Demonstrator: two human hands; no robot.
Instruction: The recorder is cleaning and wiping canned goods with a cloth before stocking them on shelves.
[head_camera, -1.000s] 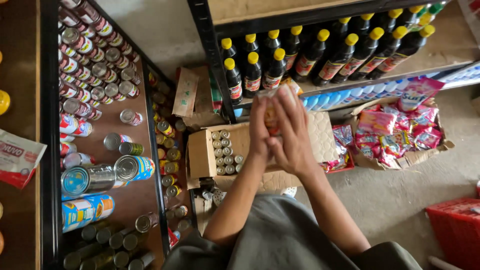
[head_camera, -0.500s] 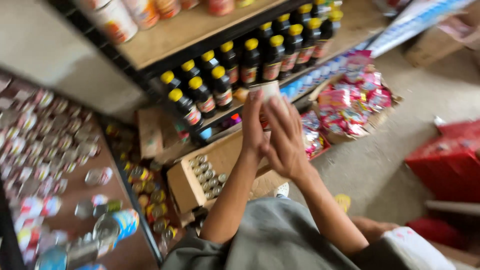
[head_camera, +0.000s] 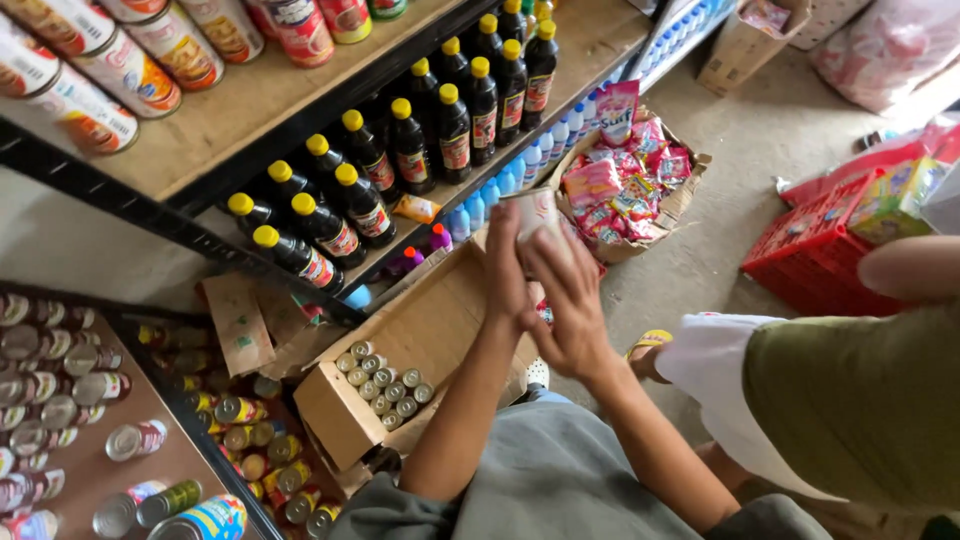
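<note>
Holding one small pale can (head_camera: 537, 215) up between both hands, our left hand (head_camera: 507, 268) wraps its side & our right hand (head_camera: 572, 305) closes round the front, prob. to turn it. Below sits an open cardboard box (head_camera: 330, 415) w/ more cans; dark yellow-capped bottles (head_camera: 400, 160) crowd the shelf (head_camera: 250, 110) ahead, another person's leg (head_camera: 850, 400) at right.

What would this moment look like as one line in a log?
left hand: on small can | right hand: on same can | below: open cardboard box of cans | behind: shelf of dark bottles
</note>
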